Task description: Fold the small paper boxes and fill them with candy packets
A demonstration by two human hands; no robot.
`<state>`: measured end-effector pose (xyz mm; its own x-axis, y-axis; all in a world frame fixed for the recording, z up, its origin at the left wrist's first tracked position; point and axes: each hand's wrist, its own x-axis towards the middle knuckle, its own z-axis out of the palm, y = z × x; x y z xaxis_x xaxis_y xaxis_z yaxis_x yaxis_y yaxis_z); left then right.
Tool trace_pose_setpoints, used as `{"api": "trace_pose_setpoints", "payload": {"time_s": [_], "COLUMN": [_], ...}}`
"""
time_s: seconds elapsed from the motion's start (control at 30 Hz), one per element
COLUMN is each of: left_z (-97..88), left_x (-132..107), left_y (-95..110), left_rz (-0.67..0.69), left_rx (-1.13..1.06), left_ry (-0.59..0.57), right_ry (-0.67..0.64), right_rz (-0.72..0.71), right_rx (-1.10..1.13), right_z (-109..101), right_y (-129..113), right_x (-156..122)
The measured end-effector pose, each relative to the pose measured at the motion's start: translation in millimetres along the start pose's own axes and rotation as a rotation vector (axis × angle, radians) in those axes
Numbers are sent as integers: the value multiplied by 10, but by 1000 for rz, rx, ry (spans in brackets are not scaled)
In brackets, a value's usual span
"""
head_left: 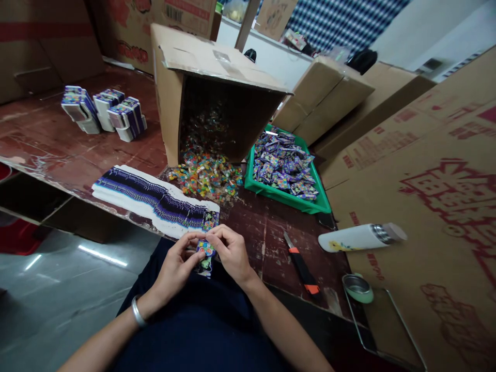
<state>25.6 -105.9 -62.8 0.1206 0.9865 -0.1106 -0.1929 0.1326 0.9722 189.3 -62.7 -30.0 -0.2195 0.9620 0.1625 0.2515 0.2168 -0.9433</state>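
Note:
Both my hands meet over my lap at the table's near edge. My left hand and my right hand pinch a small colourful packet card between their fingertips. A silver bangle sits on my left wrist. Just beyond my hands lies a long fanned row of flat purple-and-white cards. Behind it, a heap of small colourful wrapped pieces spills from a tipped cardboard box.
A green tray of purple packets stands right of the box. A utility knife, a white flask and its green lid lie at the right. Stacks of cards sit far left. Large cartons wall the right side.

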Motion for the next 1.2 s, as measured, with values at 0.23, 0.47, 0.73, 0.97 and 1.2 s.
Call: {"api": "trace_pose_setpoints", "payload": {"time_s": [0.23,0.47,0.73,0.97,1.2], "left_z": [-84,-122,-132,-141,-126], "left_x": [136,157,182,185,168], "left_y": [-102,-175,-370,-276,-238], "left_rz": [-45,-213,-89,-63,-123], "left_rx": [-125,-111,169,248,149], "left_ry": [92,-27,-49,-62,-38], "right_ry": [-334,312,285,-231,-267], "right_rz": [-252,-400,-241,-268,-316], "right_rx": [-440,-887,-836,-701,-646], "right_z": [-95,-1104,-1493,-371,-287], "right_y": [1,0,127,437,617], "right_x": [-141,632,946,241,104]}}
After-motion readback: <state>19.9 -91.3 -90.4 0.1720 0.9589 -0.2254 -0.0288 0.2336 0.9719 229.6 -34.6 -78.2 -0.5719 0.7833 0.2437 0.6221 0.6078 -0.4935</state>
